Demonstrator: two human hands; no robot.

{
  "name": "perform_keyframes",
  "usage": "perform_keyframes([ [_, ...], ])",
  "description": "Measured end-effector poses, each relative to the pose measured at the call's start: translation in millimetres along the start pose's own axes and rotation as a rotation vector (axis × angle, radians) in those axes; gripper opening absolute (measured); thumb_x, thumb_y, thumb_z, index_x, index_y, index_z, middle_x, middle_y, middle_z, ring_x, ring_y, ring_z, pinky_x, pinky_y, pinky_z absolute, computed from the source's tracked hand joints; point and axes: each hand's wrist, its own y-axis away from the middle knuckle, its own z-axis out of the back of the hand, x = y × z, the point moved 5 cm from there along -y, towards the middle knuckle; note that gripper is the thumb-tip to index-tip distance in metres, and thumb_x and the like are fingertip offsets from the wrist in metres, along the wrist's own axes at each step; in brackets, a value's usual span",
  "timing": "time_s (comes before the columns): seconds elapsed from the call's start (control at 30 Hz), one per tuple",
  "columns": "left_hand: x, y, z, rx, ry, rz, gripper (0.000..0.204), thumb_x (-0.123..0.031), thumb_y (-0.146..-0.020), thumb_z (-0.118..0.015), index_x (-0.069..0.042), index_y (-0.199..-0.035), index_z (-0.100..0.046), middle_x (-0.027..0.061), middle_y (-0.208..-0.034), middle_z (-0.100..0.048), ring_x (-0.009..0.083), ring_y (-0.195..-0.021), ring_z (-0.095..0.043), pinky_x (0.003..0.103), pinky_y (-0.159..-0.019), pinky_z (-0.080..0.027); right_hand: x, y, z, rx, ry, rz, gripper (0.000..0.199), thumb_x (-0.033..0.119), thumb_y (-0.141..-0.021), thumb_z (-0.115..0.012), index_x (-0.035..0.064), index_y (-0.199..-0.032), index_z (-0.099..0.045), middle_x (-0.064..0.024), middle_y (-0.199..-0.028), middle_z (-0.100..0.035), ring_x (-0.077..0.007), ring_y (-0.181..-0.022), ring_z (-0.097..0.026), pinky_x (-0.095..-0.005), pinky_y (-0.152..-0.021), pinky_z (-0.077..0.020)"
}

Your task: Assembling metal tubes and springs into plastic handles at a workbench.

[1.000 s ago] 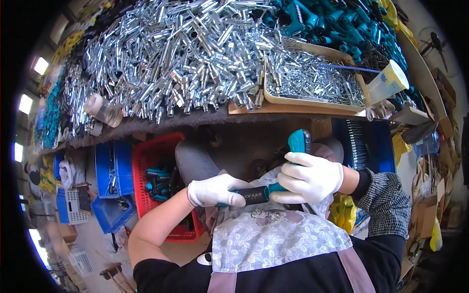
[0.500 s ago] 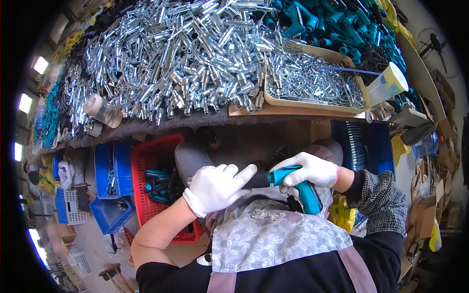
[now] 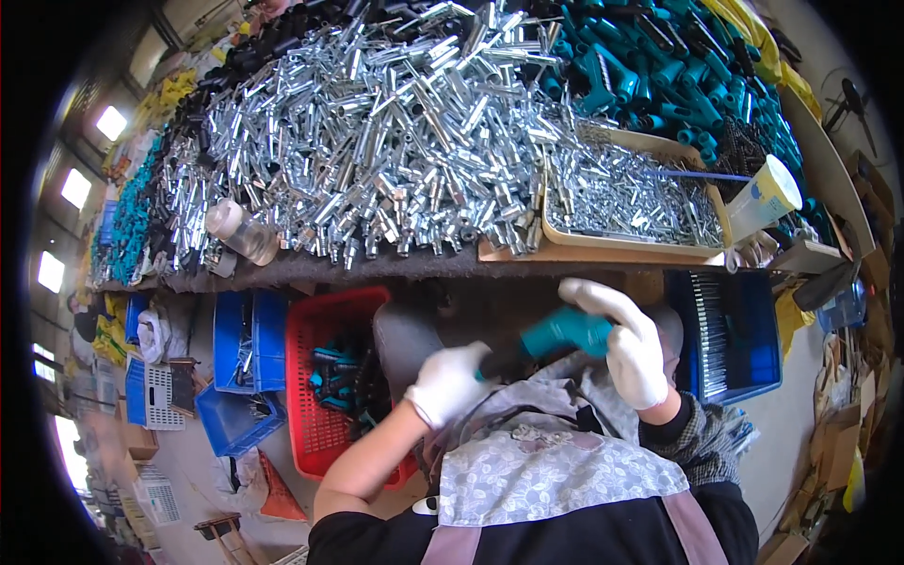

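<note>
Nearest is a grey-and-white floral fabric apron (image 3: 556,482). Just beyond it, over the lap and short of the worktop's near edge, lies a long teal-and-black tool-like piece (image 3: 565,333). The white-gloved left hand (image 3: 452,384) has its fingers closed around the black end. The white-gloved right hand (image 3: 637,358) has its fingers stretched out, not wrapped around anything; whether it touches the teal end, I cannot tell.

With apparently one hand carrying it, the piece could tip or drop into the lap if the smooth glove slips; a careless swing might also knock it on the worktop's edge. It looks smooth, the black part slim, the teal part thicker, though blur hides finer detail.

Farther off, a red plastic mesh basket (image 3: 311,438) stands below the worktop's near edge. On the worktop (image 3: 377,274), a heap of shiny silver metal fittings (image 3: 414,141) reaches that edge; teal plastic handles (image 3: 659,80) fill the far right corner.
</note>
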Motion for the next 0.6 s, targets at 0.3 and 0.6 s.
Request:
perform_keyframes([
  [0.3,23,14,-22,-0.112,0.065,-0.032,0.031,-0.021,-0.071,-0.079,-0.010,-0.098,-0.069,0.0152,-0.086,-0.070,0.0355,-0.080,-0.069,0.041,-0.069,-0.056,-4,6,-24,0.122,0.383,0.354,0.025,0.000,-0.079,-0.063,0.0004,-0.104,-0.070,-0.0184,-0.115,-0.069,-0.0330,-0.116,-0.064,-0.0422,-0.108,-0.0435],
  [0.6,18,22,-22,-0.174,0.139,-0.088,0.027,-0.021,-0.075,-0.077,-0.008,-0.098,-0.070,0.0130,-0.084,-0.069,0.0349,-0.079,-0.069,0.042,-0.069,-0.055,6,-5,-27,0.246,0.499,0.394,0.030,0.016,-0.093,-0.054,0.0002,-0.113,-0.069,-0.0206,-0.124,-0.065,-0.0412,-0.124,-0.058,-0.0497,-0.111,-0.0414],
])
